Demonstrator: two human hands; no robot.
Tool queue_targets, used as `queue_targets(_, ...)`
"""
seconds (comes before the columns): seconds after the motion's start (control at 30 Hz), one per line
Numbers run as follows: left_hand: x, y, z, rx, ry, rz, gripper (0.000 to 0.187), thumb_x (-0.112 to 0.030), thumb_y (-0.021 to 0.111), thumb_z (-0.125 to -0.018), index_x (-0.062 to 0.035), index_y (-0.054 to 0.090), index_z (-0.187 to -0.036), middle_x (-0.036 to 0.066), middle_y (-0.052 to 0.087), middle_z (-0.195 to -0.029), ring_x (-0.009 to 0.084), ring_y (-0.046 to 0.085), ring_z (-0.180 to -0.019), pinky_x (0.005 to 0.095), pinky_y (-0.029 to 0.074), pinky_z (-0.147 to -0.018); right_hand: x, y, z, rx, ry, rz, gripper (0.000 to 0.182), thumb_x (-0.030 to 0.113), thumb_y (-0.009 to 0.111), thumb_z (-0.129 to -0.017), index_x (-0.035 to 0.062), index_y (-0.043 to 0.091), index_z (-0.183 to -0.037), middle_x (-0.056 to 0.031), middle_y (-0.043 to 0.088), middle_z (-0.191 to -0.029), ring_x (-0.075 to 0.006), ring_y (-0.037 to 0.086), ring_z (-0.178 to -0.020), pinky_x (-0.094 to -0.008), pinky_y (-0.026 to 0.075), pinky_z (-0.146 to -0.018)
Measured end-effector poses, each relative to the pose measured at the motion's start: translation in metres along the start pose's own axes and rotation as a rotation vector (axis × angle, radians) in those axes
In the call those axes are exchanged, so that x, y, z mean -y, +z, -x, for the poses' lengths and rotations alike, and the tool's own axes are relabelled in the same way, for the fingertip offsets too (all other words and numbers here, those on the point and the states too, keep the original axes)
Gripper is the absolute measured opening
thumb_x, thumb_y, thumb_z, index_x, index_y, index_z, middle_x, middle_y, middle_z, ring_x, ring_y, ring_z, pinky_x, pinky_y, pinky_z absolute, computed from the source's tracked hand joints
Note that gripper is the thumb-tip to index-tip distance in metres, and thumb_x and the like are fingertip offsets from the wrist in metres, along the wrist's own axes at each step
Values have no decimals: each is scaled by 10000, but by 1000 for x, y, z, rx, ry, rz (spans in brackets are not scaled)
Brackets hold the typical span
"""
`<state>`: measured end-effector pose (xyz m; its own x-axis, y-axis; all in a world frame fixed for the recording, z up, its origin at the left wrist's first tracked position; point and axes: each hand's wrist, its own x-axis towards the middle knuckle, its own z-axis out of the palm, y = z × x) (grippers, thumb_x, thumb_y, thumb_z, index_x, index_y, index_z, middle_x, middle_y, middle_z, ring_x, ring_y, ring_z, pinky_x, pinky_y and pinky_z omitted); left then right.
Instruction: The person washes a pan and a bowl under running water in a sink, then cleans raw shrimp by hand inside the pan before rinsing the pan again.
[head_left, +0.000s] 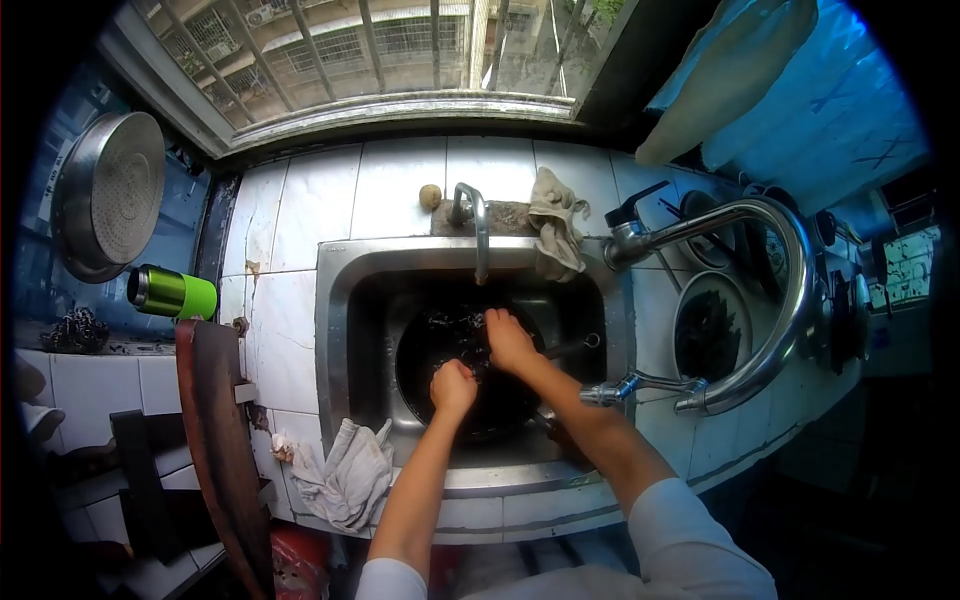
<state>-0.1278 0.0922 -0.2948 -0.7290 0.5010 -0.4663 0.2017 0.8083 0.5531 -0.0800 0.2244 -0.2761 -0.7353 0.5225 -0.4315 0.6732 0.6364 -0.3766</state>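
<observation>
A dark round pan [420, 375] sits in the steel sink [345, 262], with water and dark, glistening pieces in it. Both of my hands are over the pan. My left hand [453, 388] is closed, its fingers curled towards the dark pieces; whatever it holds is hidden. Farther back and to the right, my right hand [510, 338] is closed too, with fingers bent down at the pan's contents. What lies in its grip cannot be made out. Above the pan hangs the spout of a small faucet [481, 235].
A large curved faucet [790, 300] arches over the right counter, near a bowl [745, 310] of dark pieces. Cloths [350, 475] lie at the sink's front left, and a rag [556, 225] hangs at the back. A brown board [215, 450] stands left, below a green bottle [185, 292].
</observation>
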Motion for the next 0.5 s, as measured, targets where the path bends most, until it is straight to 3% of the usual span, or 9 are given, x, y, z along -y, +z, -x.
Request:
queue_targets(0.13, -10, -9, 8, -11, 72, 45, 93, -74, 601, -653, -67, 611, -745, 102, 639, -758, 275, 619, -753, 366, 485, -705, 6, -36, 24, -612, -261, -70, 450, 40, 605, -675, 34, 468, -1103, -131, 463, -1040, -309, 477, -961, -389, 420, -794)
queue_targets(0.27, -5, 6, 16, 170, -13, 137, 127, -122, 639, -666, -63, 624, -778, 76, 645, -753, 214, 626, -739, 324, 485, -691, -1, -100, 11, -1093, -86, 70, 597, 82, 620, -719, 59, 367, -1260, -176, 366, -1174, -353, 429, -993, -409, 387, -831)
queue_targets(0.3, -6, 12, 18, 259, -33, 174, 116, -155, 598, -688, -99, 630, -784, 98, 649, -830, 282, 614, -828, 369, 476, -745, -7, -111, 1, -1121, -12, 66, 610, 112, 619, -741, 67, 344, -1284, -168, 390, -1157, -349, 422, -1010, -403, 384, -835)
queue_targets(0.33, -16, 10, 27, 300, -65, 187, 129, -165, 602, -693, -92, 621, -798, 109, 648, -837, 285, 613, -840, 368, 474, -752, -17, -112, -11, -1063, 6, -2, 509, 141, 612, -764, 49, 405, -1220, -160, 438, -1098, -346, 477, -947, -405, 415, -777)
queue_targets(0.4, -29, 21, 36, 263, -48, 220, 206, -177, 611, -698, -78, 587, -877, 128, 634, -887, 296, 596, -881, 374, 464, -771, -24, -112, -18, -896, 63, -110, 344, 148, 605, -774, 19, 492, -1073, -154, 496, -972, -346, 530, -825, -403, 441, -694)
queue_targets(0.43, -36, 24, 41, 190, -56, 256, 288, -174, 612, -707, -55, 528, -956, 153, 592, -960, 321, 562, -928, 382, 442, -810, -22, -111, -13, -893, 60, -104, 344, 148, 605, -774, 19, 492, -1073, -154, 496, -972, -346, 530, -825, -403, 441, -694)
queue_targets(0.5, -43, 31, 40, 3, -64, 296, 279, -119, 576, -723, -36, 492, -975, 172, 540, -1003, 347, 529, -951, 386, 422, -837, -13, -108, 9, -944, -288, -232, 221, 137, 603, -773, 6, 528, -933, -156, 510, -875, -356, 543, -734, -403, 449, -619)
